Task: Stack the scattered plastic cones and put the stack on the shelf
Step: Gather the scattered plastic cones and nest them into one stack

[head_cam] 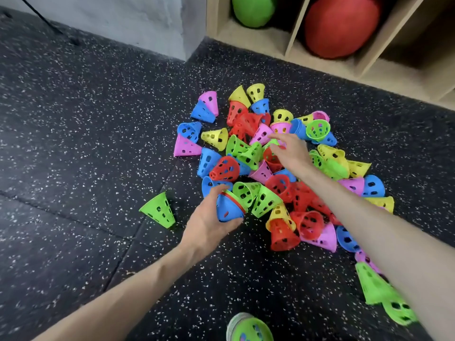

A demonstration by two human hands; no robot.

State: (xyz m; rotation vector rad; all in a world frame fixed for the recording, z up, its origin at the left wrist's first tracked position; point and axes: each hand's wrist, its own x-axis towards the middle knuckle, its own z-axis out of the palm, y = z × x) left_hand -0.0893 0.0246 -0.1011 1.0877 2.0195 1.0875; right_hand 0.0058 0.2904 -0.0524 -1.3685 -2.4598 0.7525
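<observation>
Fingers of the right hand are spread, released, over a red cone just beneath them, mid-pile. A short blue-topped stack is grasped by the left hand, nearer and leftward; the shelf lies far right.

A big pile of cones lies on the dark speckled floor; they are red, blue, green, yellow and pink, all with holes. The left hand holds a small stack of cones, blue on the outside; the right hand reaches into the pile, maybe touching a red cone. One green cone lies alone; a wooden shelf holds a green ball and a red ball.
</observation>
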